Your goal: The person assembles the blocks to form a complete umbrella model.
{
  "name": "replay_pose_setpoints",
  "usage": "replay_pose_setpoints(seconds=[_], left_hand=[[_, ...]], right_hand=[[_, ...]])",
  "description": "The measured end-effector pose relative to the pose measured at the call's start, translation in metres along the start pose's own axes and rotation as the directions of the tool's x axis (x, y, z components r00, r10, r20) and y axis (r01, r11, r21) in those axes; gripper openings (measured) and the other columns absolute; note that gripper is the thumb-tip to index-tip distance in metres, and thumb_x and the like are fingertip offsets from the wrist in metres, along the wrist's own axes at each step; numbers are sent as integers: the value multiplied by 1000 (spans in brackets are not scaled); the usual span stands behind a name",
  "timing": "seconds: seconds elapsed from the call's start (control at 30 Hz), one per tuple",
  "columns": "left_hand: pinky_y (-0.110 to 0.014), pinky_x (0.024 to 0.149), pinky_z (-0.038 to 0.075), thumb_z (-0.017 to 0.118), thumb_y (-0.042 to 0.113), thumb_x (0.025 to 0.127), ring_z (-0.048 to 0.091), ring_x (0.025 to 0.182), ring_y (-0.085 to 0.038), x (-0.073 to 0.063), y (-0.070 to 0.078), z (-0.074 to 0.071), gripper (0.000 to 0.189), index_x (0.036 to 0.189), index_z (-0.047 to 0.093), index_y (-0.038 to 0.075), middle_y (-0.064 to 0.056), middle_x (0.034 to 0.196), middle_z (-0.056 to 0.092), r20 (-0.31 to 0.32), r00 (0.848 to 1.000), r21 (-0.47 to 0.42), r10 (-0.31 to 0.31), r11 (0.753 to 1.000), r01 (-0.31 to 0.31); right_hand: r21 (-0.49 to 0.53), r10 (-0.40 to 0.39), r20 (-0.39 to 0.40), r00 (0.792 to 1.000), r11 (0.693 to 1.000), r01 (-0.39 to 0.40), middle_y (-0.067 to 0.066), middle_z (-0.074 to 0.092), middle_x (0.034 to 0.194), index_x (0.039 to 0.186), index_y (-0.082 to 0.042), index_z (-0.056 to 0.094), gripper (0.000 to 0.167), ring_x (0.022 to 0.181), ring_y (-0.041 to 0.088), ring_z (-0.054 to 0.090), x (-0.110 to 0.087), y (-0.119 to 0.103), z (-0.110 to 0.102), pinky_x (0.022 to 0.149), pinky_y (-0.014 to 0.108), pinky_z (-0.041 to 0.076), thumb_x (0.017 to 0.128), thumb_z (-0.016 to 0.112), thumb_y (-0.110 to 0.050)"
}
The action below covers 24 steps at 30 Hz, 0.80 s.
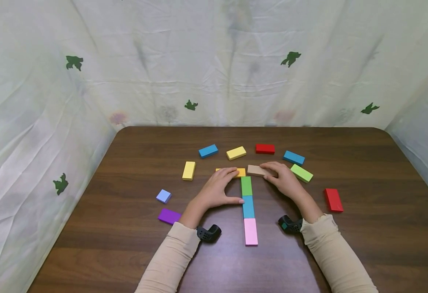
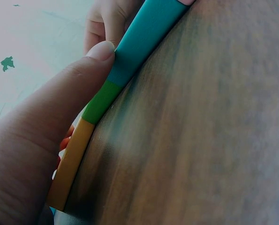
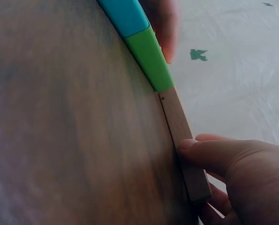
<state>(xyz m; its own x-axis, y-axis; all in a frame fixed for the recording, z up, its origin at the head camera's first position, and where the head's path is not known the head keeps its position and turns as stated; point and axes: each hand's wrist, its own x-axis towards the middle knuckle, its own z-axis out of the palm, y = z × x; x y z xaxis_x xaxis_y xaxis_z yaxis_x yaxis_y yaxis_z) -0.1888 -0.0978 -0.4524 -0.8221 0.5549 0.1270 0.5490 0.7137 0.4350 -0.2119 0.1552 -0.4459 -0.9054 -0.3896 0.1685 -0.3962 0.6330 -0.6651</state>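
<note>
Green (image 1: 246, 186), teal (image 1: 248, 206) and pink (image 1: 251, 232) blocks lie end to end in a column. Across its far end are an orange block (image 1: 241, 173) on the left and a tan wooden block (image 1: 255, 170) on the right. My left hand (image 1: 214, 191) has its fingertips on the orange block, partly covering it, while its thumb touches the teal block's left side. With thumb and fingers, my right hand (image 1: 285, 181) pinches the tan block (image 3: 179, 122) toward its right end. Both hands wear dark wrist devices.
An arc of loose blocks surrounds the hands: purple (image 1: 169, 216), light blue (image 1: 163, 196), yellow (image 1: 189, 171), blue (image 1: 208, 151), red (image 1: 265, 149), lime green (image 1: 301, 173) and others. Another red block (image 1: 333, 200) lies right of the right forearm. A pale curtain (image 1: 214, 61) hangs behind the table.
</note>
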Motion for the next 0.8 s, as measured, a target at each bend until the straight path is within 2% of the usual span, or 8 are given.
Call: replay_pose_setpoints(seconds=[0.37,0.8], left_hand=[[-37,105,15,63,65,67,24,128,-17,1,0,0,90,137,39,13,1,140,32,1,1000,1,3,1000,-3],[-37,105,15,63,66,67,24,128,-16,0,-1,1,91,137,39,13,1,140,32,0,1000,-7,5,1000,-5]], right_hand=[[16,-31,2,1000,999,31,12,55,118,118,-5,59,34,113,29,45,1,0,1,94,46,33,84,62,-7],[1,10,20,1000,1000,-10,12,54,122,121,-8,58,35,114,31,42,0,-3,2,95,48,30,86,61,-9]])
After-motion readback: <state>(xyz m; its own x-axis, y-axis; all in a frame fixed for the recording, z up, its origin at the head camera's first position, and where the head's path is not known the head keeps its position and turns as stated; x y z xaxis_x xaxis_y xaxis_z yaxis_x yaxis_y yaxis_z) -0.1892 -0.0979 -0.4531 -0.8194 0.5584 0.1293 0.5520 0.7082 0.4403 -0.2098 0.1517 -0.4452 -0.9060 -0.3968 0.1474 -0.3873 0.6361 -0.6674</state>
